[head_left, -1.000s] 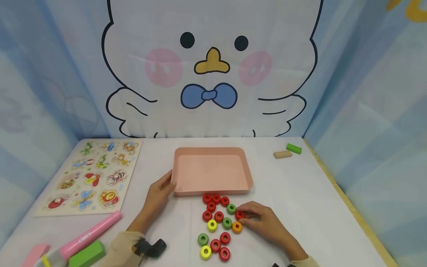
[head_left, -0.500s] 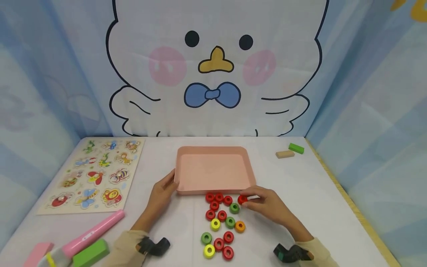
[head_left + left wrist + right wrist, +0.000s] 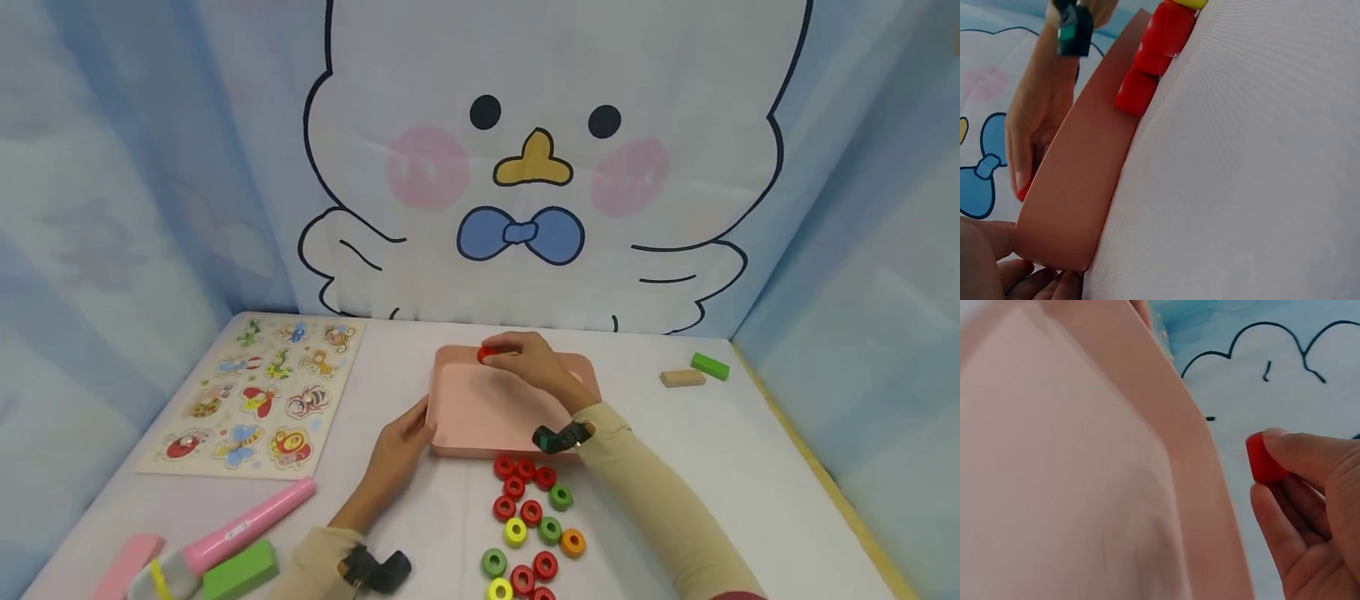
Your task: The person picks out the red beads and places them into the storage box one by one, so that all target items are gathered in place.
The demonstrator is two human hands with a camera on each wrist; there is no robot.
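Behind the white tabletop hangs a pale backdrop printed with a cartoon bird. One red bead is pinched between the thumb and fingers of the right hand, which reaches over the far part of the pink tray; how high the bead sits above it is hard to tell. At the tray's near left corner, the left hand grips the rim, thumb on one side and curled fingers on the other. Nearer than both hands, and between the two forearms, lie loose beads: red, green, yellow and one orange. Well left of the left hand is a puzzle board; nearer than it lie a pink tube, a green block and a pink block. Far to the right hand's right, a wooden block lies beside a small green one.
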